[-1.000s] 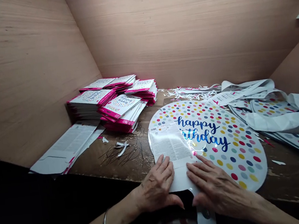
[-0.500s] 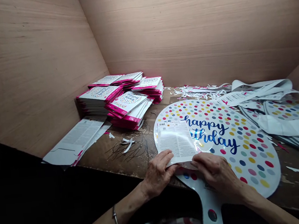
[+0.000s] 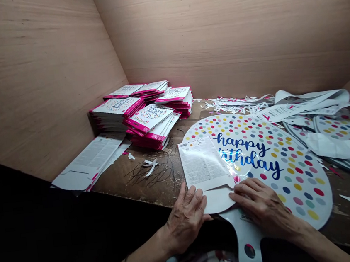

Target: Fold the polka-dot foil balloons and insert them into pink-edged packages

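Observation:
A white printed paper envelope [image 3: 201, 163] lies on the left part of a flat foil balloon with coloured dots and "happy birthday" lettering [image 3: 295, 172]. Its plain white flap [image 3: 219, 200] is folded out toward me. My left hand [image 3: 185, 217] rests at the flap's left edge, fingers stretched and thumb apart. On the opposite edge, my right hand [image 3: 259, 203] has its fingers bent and pinches the flap's corner. The balloon's tail [image 3: 247, 234] hangs over the table's front edge, below my right hand.
Stacks of pink-edged packets [image 3: 151, 116] stand at the back left, with flat printed envelopes [image 3: 89, 163] before them. Paper strips [image 3: 336, 145] cover more balloons [image 3: 337, 126] on the right. White scraps [image 3: 150, 167] lie on the brown table [image 3: 114, 183]. Wooden panels [image 3: 215, 35] enclose the back.
The flap has come down flat toward me and now shows its white face. My left hand has loosened its bent fingers and slid lower; my right hand stays at the right corner.

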The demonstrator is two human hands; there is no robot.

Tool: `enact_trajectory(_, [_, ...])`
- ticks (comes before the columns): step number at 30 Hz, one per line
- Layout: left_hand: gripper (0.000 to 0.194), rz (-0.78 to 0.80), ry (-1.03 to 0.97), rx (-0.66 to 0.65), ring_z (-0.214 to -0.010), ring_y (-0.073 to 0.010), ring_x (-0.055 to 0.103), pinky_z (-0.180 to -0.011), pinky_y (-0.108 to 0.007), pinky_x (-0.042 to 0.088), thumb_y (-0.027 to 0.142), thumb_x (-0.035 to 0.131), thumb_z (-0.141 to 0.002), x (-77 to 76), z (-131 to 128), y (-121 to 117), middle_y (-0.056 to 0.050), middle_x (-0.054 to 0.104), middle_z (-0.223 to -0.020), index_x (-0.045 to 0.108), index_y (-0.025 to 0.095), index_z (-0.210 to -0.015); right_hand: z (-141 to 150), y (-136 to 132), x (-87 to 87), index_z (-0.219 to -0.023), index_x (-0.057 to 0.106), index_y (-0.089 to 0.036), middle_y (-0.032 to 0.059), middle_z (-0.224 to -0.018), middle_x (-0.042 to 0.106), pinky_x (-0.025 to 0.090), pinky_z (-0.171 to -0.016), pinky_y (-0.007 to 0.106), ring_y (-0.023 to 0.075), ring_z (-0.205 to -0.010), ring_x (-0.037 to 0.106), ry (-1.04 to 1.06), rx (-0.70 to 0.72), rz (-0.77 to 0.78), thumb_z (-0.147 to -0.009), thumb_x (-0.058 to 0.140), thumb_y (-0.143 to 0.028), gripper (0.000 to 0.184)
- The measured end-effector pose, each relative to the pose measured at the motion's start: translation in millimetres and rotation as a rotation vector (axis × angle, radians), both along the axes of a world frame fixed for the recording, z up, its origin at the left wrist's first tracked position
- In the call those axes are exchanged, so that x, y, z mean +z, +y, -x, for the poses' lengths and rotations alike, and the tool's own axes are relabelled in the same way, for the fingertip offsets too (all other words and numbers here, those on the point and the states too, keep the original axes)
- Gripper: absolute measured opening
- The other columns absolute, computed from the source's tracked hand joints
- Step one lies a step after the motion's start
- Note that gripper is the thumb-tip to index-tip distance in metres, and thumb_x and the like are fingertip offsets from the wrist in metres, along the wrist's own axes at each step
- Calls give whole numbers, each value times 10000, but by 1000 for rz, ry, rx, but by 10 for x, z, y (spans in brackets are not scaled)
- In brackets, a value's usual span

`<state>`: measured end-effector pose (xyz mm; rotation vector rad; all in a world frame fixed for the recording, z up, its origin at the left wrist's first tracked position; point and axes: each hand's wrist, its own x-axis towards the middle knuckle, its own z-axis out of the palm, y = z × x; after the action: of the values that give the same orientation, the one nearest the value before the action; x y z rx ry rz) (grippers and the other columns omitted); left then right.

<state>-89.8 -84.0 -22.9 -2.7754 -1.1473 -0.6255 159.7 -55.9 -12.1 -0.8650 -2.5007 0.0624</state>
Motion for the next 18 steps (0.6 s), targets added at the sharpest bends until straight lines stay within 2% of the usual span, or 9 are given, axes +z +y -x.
enact_trajectory(3, [247, 23, -158, 38, -990, -223, 538, -970, -499, 401, 241, 376, -931, 30, -33, 13, -102, 600, -971, 592, 123, -954, 14, 63, 25, -910, 638, -212, 53, -831, 629, 394, -708, 322, 166, -766, 542, 54, -41, 124, -900, 396, -160, 248])
enact_trajectory(6, [284, 59, -268, 168, -769, -170, 532, -804, -388, 475, 178, 362, -921, 65, -83, 88, -56, 574, -781, 559, 143, -718, 83, 145, 29, -765, 606, -204, 28, -753, 622, 371, -689, 315, 158, -709, 545, 45, -175, 202, -914, 398, -213, 256])
enact_trajectory(9, [283, 39, -189, 374, -701, -197, 499, -659, -372, 460, 213, 413, -904, 78, -126, 212, -58, 533, -711, 510, 149, -646, 196, 225, 4, -712, 555, -204, 0, -668, 616, 359, -667, 310, 155, -641, 553, 8, -352, 258, -876, 471, -261, 193])
enact_trajectory(11, [258, 38, -94, 475, -708, -227, 506, -651, -411, 453, 259, 460, -889, 67, -144, 296, -67, 526, -717, 505, 150, -659, 268, 264, -19, -737, 543, -204, -8, -652, 623, 356, -646, 303, 162, -626, 563, -24, -454, 270, -837, 511, -249, 115])
enact_trajectory(13, [202, 30, -37, 519, -783, -261, 536, -690, -459, 460, 260, 492, -876, 42, -156, 359, -101, 555, -807, 521, 138, -717, 317, 281, -37, -775, 548, -199, 7, -669, 626, 355, -631, 302, 176, -635, 567, -73, -510, 232, -825, 522, -230, 64])
enact_trajectory(14, [162, 8, -28, 498, -862, -281, 547, -740, -491, 458, 232, 485, -877, 26, -159, 376, -128, 572, -892, 533, 129, -762, 332, 279, -41, -795, 557, -197, 23, -694, 624, 354, -624, 303, 183, -646, 563, -102, -520, 190, -827, 520, -221, 55])
enact_trajectory(16, [147, -45, -38, 361, -1043, -292, 525, -882, -534, 419, 141, 415, -891, -6, -154, 371, -161, 569, -1067, 552, 112, -849, 342, 247, -38, -824, 581, -201, 60, -797, 622, 362, -637, 315, 199, -699, 553, -150, -484, 84, -832, 510, -183, 74])
enact_trajectory(18, [219, -64, -63, 182, -1145, -269, 490, -982, -504, 383, 106, 350, -908, -29, -130, 302, -149, 574, -1124, 568, 105, -883, 338, 175, -22, -865, 599, -203, 80, -890, 610, 384, -686, 333, 212, -770, 540, -159, -360, 14, -825, 494, -119, 140])
